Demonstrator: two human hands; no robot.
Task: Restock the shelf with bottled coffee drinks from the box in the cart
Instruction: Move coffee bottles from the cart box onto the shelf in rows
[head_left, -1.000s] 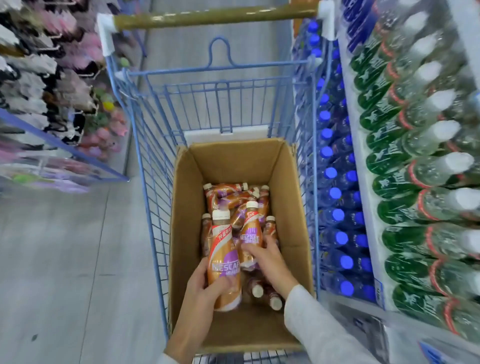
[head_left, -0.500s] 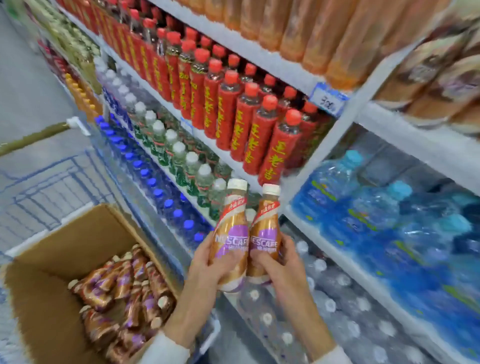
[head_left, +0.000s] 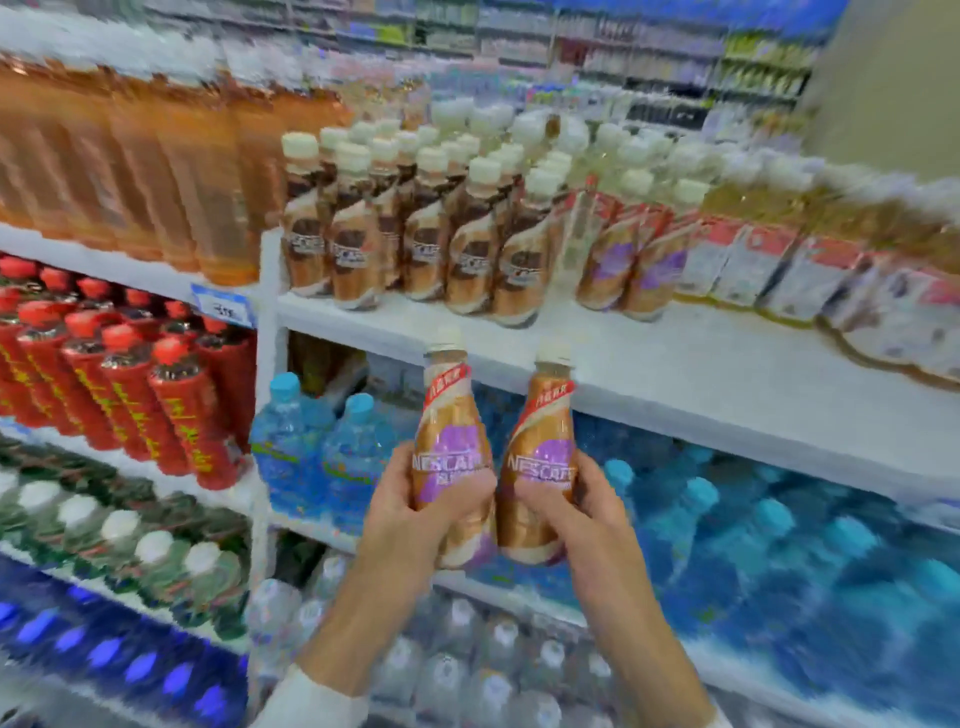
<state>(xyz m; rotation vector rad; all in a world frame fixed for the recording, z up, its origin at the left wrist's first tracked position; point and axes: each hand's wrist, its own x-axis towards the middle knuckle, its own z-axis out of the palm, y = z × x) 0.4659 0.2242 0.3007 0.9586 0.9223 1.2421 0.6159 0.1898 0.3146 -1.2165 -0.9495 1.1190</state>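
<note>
the left hand (head_left: 415, 514) grips a gold-brown plastic coffee bottle with a purple patch, a red band and a cream cap (head_left: 451, 441), fingers and thumb curled round its lower body. the right hand (head_left: 582, 512) grips a second bottle of the same gold-and-purple kind (head_left: 543, 447) in the same way. both bottles stand nearly upright in the air, side by side and close to touching low down, their caps just below the front edge of the white shelf board (head_left: 675, 374). "nescafe" reads across both labels. white sleeves show at both wrists.

on that shelf board, straight above the hands, stands a block of cream-capped coffee bottles with dark brown labels (head_left: 426, 249), several rows deep. just to their right stand two or more cream-capped bottles with purple labels like the held ones (head_left: 618, 265); the blur hides how many sit behind. further right runs a line of pale bottles with white and red labels (head_left: 753, 265).

left of the upright, tall amber drink bottles (head_left: 171, 187) fill the upper shelf, with a blue and white price tag (head_left: 223, 307) on its edge. below them are red bottles with red caps and yellow lettering (head_left: 171, 410), then green-labelled bottles with white caps (head_left: 156, 558). behind the hands lie blue-tinted water bottles with light blue caps (head_left: 291, 447), and clear water bottles (head_left: 467, 675) beneath
</note>
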